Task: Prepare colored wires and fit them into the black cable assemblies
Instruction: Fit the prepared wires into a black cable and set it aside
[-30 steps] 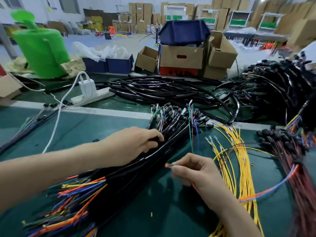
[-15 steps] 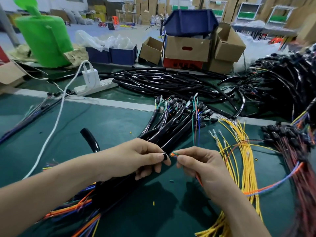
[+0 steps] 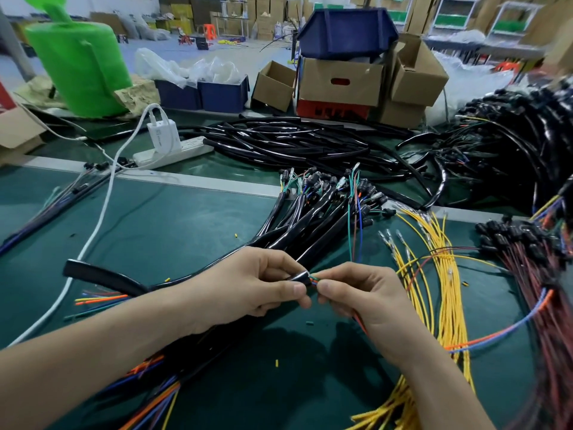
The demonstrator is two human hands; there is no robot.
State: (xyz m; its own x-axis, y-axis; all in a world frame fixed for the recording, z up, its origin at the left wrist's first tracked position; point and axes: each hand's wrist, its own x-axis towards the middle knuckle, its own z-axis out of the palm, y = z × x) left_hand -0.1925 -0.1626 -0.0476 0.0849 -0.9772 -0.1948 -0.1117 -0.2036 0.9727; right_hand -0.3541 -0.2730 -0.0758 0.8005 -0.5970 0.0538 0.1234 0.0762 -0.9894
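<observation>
Progress looks early: left hand [image 3: 248, 285] pinches a black cable [image 3: 300, 277] end, right hand [image 3: 359, 294] clamps colored wires [image 3: 314, 279] at its mouth, heaps of yellow wires [image 3: 446, 274] wait near the worktop's [image 3: 186, 231] right edge.

A cable bundle [image 3: 310, 218] lies mid-tabletop [image 3: 186, 231], loose wires [image 3: 446, 274] to its right. Behind-left sits a power strip [image 3: 192, 148], boxes [image 3: 341, 82] beyond.

Green-matted counter [image 3: 173, 231]. Landmark: blue bin [image 3: 345, 29] on a cardboard box [image 3: 339, 82] at the counter's far edge. Left of bin: green wrap roll [image 3: 80, 66]. Behind bin: grey floor [image 3: 266, 48], orange stool [image 3: 209, 29], stacked cartons [image 3: 263, 10]. Right of bin: metal racks [image 3: 452, 13].
</observation>
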